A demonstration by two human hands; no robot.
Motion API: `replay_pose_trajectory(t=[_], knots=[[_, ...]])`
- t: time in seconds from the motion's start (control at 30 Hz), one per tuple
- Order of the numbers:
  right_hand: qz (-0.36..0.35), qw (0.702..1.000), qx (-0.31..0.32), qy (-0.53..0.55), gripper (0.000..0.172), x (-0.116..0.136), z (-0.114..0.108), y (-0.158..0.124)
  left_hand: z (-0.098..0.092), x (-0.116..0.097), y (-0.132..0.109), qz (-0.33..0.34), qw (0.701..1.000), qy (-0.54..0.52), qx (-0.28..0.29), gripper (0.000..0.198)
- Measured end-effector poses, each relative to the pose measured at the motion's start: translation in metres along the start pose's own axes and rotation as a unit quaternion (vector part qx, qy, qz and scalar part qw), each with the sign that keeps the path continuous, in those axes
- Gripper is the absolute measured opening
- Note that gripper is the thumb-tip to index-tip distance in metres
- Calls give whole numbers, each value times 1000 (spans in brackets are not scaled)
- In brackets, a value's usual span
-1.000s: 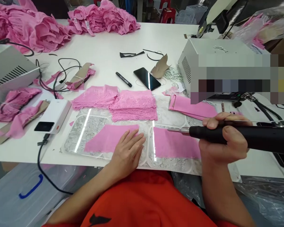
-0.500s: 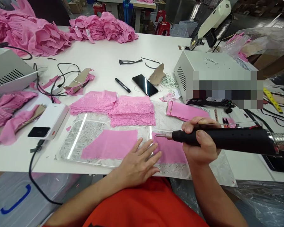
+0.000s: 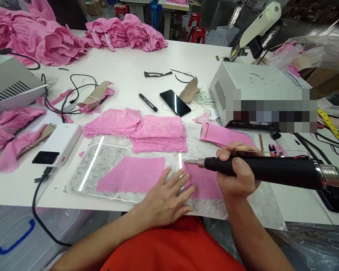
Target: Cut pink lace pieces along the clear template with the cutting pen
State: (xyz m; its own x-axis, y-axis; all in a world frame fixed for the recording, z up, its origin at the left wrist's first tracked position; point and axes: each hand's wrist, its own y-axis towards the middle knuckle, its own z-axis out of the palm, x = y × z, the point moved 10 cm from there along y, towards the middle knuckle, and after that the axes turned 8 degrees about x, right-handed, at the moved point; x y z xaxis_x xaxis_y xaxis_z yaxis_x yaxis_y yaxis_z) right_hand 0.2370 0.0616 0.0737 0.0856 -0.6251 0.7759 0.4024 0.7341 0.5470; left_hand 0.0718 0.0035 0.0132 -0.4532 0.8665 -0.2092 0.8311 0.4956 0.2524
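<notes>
My right hand (image 3: 238, 171) is closed around a black handpiece (image 3: 274, 171) with a narrow metal tip. That tip points left, at the upper left corner of a flat pink fabric piece (image 3: 205, 182). Whether it touches the cloth, I cannot tell. My left hand (image 3: 169, 195) lies flat with fingers spread, its fingertips by the left edge of the same piece. A second pink piece (image 3: 132, 175) lies left of it. Both are within the outline of a clear plastic template (image 3: 81, 177) on a mottled sheet. Stacked pink lace pieces (image 3: 159, 131) lie just behind.
A phone (image 3: 175, 102) and a black marker (image 3: 148, 102) lie beyond the lace. On the right stands a grey machine box (image 3: 251, 79); on the left, a white power bank (image 3: 59, 145) with a cable. Folded pink fabric (image 3: 226, 134) rests near my right hand. Heaped pink garments (image 3: 127, 34) fill the back.
Very little differs. The view has shifted slightly, and both hands keep nearly the same pose, with the handpiece tip still at the right fabric piece's upper left corner.
</notes>
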Motion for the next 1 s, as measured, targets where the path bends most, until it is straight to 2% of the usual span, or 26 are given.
replay_pose_trajectory(t=[0.2,0.47,0.6,0.73,0.87,1.0], knots=[[12,1000,-5,-20,15,-1,1,0,1,-1,1,1,1000,-2,5,47],[6,1000,24,-19,13,-2,6,-1,2,1,1,-3,1000,-15,10,46],[15,1000,0,-3,14,-2,2,1,-2,0,-2,2,1000,-14,-1,45],[1,998,-64,5,16,9,-23,9,-11,-3,-5,17,1000,-20,-17,37],[-20,991,-128,-31,17,25,-66,15,-20,1,-3,5,999,-10,-43,34],[-50,979,-185,-61,16,41,-109,11,-16,12,7,-28,999,10,-46,32]])
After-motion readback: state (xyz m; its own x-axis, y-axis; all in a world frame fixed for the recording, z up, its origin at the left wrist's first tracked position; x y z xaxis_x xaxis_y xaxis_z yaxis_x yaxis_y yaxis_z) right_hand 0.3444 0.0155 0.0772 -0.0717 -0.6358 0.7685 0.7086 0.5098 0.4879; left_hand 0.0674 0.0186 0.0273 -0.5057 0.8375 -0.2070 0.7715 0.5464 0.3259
